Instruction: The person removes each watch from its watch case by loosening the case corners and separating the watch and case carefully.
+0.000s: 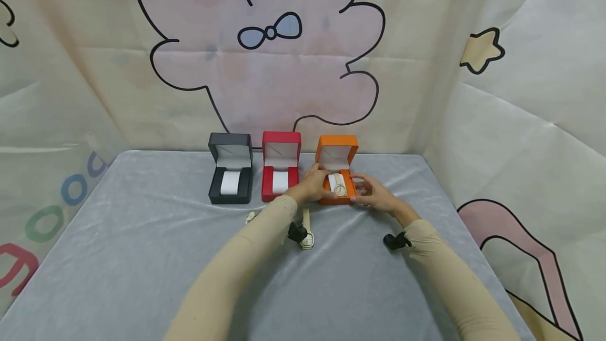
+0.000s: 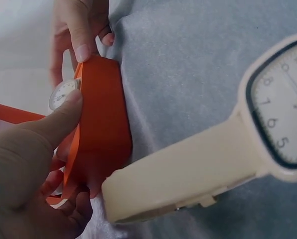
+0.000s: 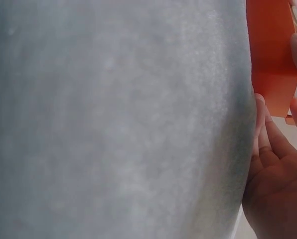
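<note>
An orange watch box (image 1: 350,142) stands with its lid raised at the back of the table. A pale-strapped watch (image 1: 340,190) sits inside it, around a white cushion. From the left, my left hand (image 1: 310,187) holds this box; in the left wrist view its thumb (image 2: 69,105) lies over the front edge beside the watch dial, other fingers curled at the side. My right hand (image 1: 377,196) holds the box's right side, fingertips at its corner. Below my left hand lies a cream watch (image 1: 307,240), its square dial large in the left wrist view.
Left of the orange box stand a red watch box (image 1: 267,188) and a dark grey one (image 1: 215,188), both open with white cushions. Another watch (image 1: 251,217) lies partly hidden by my left sleeve. A grey cloth (image 1: 142,257) covers the table; printed curtains (image 1: 426,93) hang behind.
</note>
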The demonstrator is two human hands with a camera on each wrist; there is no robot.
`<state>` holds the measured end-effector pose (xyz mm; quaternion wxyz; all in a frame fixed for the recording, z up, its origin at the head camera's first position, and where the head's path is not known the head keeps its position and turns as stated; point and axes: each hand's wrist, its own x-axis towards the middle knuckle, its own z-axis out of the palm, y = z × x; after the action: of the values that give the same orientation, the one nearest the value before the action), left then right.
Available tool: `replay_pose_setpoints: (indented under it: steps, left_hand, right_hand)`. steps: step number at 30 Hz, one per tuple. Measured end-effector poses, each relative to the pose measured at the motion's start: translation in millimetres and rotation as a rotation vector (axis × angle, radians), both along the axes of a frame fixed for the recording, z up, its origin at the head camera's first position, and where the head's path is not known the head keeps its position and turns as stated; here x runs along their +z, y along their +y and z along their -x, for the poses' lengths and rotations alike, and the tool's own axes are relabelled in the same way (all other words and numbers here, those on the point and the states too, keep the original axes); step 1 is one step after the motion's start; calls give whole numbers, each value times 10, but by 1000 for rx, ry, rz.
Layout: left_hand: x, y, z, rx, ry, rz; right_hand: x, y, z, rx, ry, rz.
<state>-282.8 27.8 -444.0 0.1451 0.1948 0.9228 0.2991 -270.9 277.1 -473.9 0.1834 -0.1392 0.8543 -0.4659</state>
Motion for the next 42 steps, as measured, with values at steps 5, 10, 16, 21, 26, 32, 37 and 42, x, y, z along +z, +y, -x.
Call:
replay_pose_setpoints:
  steps: [5, 10, 16, 21, 26, 32, 37, 42]
  left_hand:
    - [-23, 2, 0, 9, 20, -16]
    - [-27, 9, -8, 2, 59, 25]
    - [-15, 17, -38, -10, 158, 98]
    - [-29, 33, -78, -46, 256, 71]
    - [-89, 35, -101, -69, 309, -1]
    - [-128, 2, -69, -57, 206, -143]
    - [-97, -37, -56, -44, 106, -218]
    - [-94, -57, -60, -54, 106, -252]
  right_hand:
    - [0, 8, -12, 1, 2, 5]
    - [-2, 11, -16, 8, 13, 18]
    - [4, 2, 2, 2, 10, 9]
    - [14, -8, 1, 4, 2, 10]
    - [5, -1, 0, 0, -5, 7]
    - [-14, 12, 9, 11, -11, 29]
    - [-18, 2, 11, 9, -12, 32]
    - [-14, -6, -1, 1, -10, 28]
